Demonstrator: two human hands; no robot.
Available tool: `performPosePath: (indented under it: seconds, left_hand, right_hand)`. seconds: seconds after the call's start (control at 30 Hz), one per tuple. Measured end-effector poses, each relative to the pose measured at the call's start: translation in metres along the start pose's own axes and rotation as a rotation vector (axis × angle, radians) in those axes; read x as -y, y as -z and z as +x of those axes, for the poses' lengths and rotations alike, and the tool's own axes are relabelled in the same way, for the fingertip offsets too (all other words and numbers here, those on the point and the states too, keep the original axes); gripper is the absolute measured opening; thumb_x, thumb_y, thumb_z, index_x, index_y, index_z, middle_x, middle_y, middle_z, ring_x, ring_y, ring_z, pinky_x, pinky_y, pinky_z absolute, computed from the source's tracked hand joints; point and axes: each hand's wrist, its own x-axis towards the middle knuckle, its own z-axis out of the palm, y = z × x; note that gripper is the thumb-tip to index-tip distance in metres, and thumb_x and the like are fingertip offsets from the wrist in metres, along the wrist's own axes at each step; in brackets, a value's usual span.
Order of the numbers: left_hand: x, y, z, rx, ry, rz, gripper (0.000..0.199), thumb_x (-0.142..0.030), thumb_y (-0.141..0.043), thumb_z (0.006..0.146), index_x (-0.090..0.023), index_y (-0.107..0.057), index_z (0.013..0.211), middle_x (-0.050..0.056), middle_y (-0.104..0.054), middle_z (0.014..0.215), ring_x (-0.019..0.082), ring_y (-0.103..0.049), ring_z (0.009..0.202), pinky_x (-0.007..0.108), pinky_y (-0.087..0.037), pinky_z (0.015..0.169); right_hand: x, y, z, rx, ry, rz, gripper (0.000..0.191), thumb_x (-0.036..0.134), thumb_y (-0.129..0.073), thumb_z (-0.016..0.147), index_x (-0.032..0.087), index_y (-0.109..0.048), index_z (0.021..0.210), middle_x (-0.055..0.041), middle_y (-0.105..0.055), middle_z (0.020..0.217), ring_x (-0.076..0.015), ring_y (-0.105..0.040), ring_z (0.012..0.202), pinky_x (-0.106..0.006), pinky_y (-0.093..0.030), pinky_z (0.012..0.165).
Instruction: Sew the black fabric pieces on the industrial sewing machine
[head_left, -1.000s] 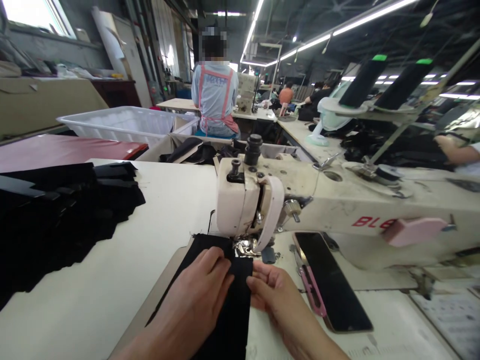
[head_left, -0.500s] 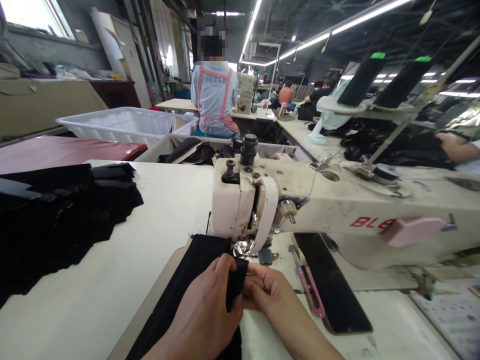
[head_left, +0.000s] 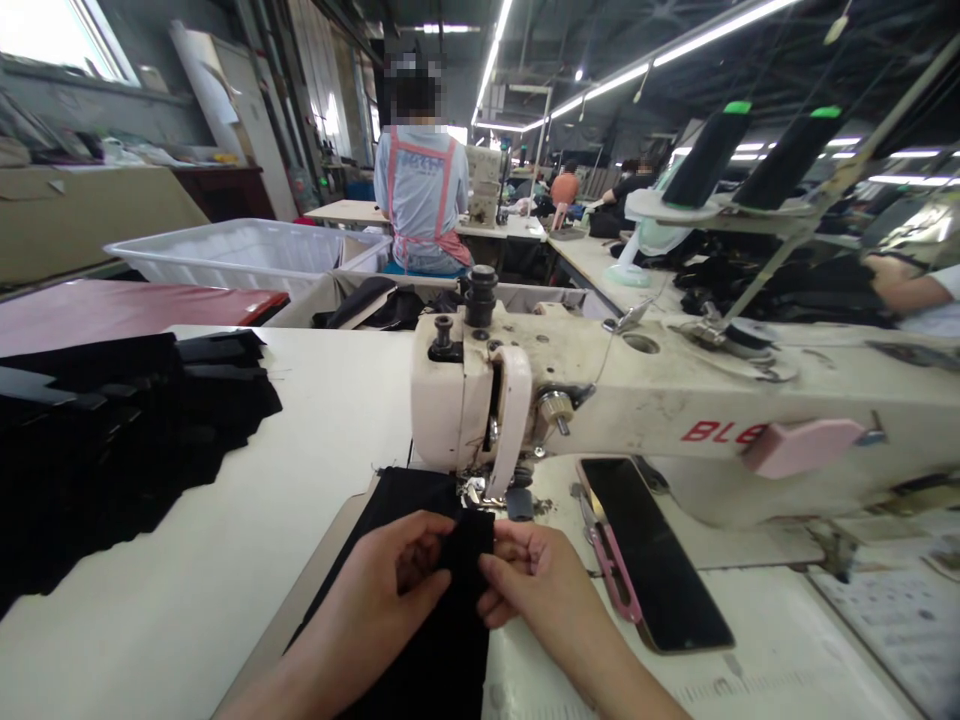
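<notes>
Black fabric (head_left: 450, 650) lies on the machine bed, its far end reaching the presser foot (head_left: 477, 492) of the sewing machine (head_left: 457, 400). My left hand (head_left: 382, 590) pinches the fabric on its left side, thumb and forefinger curled at the cloth. On the right edge of the same cloth, just in front of the presser foot, my right hand (head_left: 529, 580) grips it between thumb and fingers. A short stretch of black cloth shows flat between the two hands.
Right of my hands lie a phone (head_left: 656, 560) and pink-handled snips (head_left: 619, 575). Black cut pieces (head_left: 120, 440) are piled at left. Beyond the machine stand a white plastic bin (head_left: 247, 250) and a seated person (head_left: 421, 190). Another person's arm (head_left: 911, 285) shows at far right.
My left hand has moved left and turned, opening a gap between the hands. The fold of cloth held up between them now lies flatter. The view has shifted slightly.
</notes>
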Motion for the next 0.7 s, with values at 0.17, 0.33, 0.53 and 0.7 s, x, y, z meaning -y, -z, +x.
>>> performPosePath:
  seconds: [0.17,0.33,0.53,0.7]
  left_hand:
    - [-0.014,-0.002,-0.005,-0.126,-0.247,0.355,0.029,-0.014,-0.047,0.084,-0.017,-0.068,0.105,0.005,-0.062,0.088,0.016,-0.062,0.075,0.025,-0.052,0.069]
    - [0.004,-0.029,-0.012,-0.191,-0.442,0.337,0.035,-0.010,-0.045,0.089,-0.013,-0.063,0.119,0.005,-0.063,0.089,0.012,-0.064,0.078,0.017,-0.053,0.073]
    - [0.008,-0.032,-0.014,-0.204,-0.419,0.307,0.036,-0.009,-0.049,0.088,-0.016,-0.063,0.121,0.004,-0.064,0.090,0.011,-0.064,0.079,0.015,-0.053,0.074]
    - [0.006,-0.030,-0.013,-0.155,-0.362,0.293,0.035,-0.012,-0.049,0.089,-0.014,-0.061,0.121,0.005,-0.061,0.088,0.012,-0.063,0.075,0.018,-0.053,0.068]
  right_hand:
    - [-0.003,-0.002,-0.002,0.040,-0.002,0.064,0.028,0.040,-0.067,0.076,0.016,-0.062,0.089,0.0023,-0.065,0.068,-0.0148,-0.070,0.062,-0.025,-0.057,0.062]
    - [-0.003,-0.005,-0.007,0.048,0.019,0.088,0.036,0.050,-0.067,0.078,0.017,-0.064,0.090,-0.0025,-0.072,0.079,-0.0145,-0.070,0.061,-0.026,-0.057,0.063]
    - [-0.001,-0.005,-0.009,0.015,0.013,0.094,0.043,0.056,-0.069,0.074,0.016,-0.064,0.088,-0.0032,-0.072,0.075,-0.0157,-0.070,0.059,-0.026,-0.056,0.061]
    - [-0.003,-0.003,-0.008,0.015,0.017,0.097,0.039,0.054,-0.065,0.080,0.016,-0.064,0.088,-0.0017,-0.070,0.074,-0.0164,-0.071,0.064,-0.026,-0.057,0.064]
